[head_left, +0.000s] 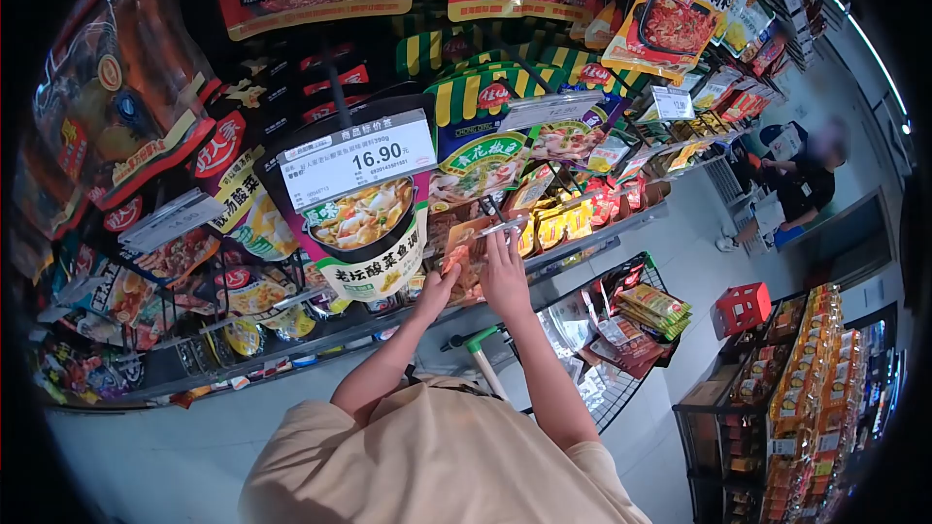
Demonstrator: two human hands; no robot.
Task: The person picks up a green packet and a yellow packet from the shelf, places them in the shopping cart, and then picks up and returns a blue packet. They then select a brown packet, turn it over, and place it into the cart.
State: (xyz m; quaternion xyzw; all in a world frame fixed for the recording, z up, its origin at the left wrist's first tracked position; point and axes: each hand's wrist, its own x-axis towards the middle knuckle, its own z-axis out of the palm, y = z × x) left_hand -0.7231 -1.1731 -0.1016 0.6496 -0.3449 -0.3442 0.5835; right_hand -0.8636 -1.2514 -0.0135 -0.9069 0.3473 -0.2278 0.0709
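Observation:
In front of my chest, a reddish-brown seasoning packet [466,250] is held up at the lower shelf, near the end of a metal display hook. My left hand [439,296] pinches its lower left side. My right hand [504,277] is at its upper right, fingers pointing up and pressed together by a clear tag holder; the fingertips are partly lost against the packet. Just above hang a green pepper-fish seasoning bag [481,160] and a black pickled-cabbage fish seasoning bag [374,233]. A price tag [357,160] reading 16.90 covers part of the black bag.
A wire cart [621,393] with several packets stands at my right, its green-grey handle [476,342] close to my body. Beyond it are a red basket [743,311] and a rack of orange-packaged goods [806,359]. Another person [806,184] is in the aisle.

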